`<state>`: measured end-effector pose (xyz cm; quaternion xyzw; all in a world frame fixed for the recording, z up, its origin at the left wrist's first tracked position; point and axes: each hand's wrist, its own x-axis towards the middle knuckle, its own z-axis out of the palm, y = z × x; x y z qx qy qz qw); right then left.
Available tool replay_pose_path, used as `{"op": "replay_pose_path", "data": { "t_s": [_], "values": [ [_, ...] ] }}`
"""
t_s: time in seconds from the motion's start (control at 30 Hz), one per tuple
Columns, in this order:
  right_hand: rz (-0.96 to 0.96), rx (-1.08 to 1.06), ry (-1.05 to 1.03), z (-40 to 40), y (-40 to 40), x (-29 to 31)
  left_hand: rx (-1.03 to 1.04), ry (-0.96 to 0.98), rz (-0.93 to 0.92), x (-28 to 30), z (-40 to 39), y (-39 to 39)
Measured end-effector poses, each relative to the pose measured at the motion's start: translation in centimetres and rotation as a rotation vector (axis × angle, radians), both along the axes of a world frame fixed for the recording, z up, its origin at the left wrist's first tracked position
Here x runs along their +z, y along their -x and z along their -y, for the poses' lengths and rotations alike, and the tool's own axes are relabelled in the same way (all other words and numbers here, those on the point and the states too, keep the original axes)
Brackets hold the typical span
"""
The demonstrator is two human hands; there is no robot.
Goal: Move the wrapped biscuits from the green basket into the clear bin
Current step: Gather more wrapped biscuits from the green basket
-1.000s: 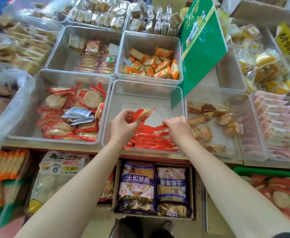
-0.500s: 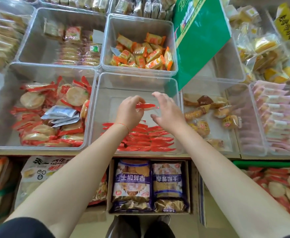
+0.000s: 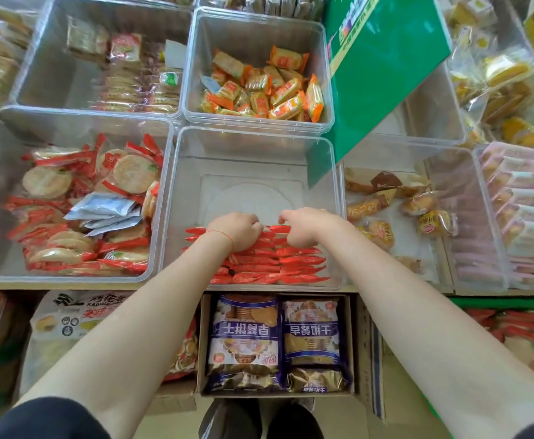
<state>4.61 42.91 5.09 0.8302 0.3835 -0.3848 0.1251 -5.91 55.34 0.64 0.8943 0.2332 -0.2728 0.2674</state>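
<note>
The clear bin (image 3: 253,134) sits in the middle of the shelf. Red-wrapped biscuits (image 3: 291,261) stand on edge in neat rows along its near side. My left hand (image 3: 237,229) and my right hand (image 3: 303,226) are both inside the bin at the back of the rows. Their fingers are curled over the rearmost wrapped biscuit (image 3: 280,229), which shows between the two hands. The green basket (image 3: 506,302) is at the lower right, below the shelf, with more red-wrapped round biscuits (image 3: 531,337) in it.
A bin of loose round biscuits (image 3: 69,217) is on the left, one with orange packets (image 3: 259,90) behind, and one with small cakes (image 3: 402,204) on the right. A green sign (image 3: 383,64) leans over the clear bin's far right corner. Boxed biscuit bags (image 3: 278,340) sit below.
My left hand carried a wrapped biscuit down to the back of the rows. My right hand came in beside it, and both now rest curled on that packet.
</note>
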Motion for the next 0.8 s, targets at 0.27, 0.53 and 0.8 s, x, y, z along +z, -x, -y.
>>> {"op": "replay_pose_path", "data": {
  "t_s": [0.27, 0.53, 0.8],
  "values": [
    [-0.083, -0.185, -0.096, -0.7, 0.5, -1.4, 0.018, -0.094, 0.034, -0.1, 0.3, 0.5],
    [-0.015, -0.149, -0.185, 0.4, 1.2, -0.6, 0.006, -0.107, 0.069, 0.9, 1.0, 0.8],
    [0.135, -0.308, -0.848, 9.0, 3.5, 4.4, 0.226, -0.17, 0.541, 6.6, 8.0, 0.4]
  ]
}}
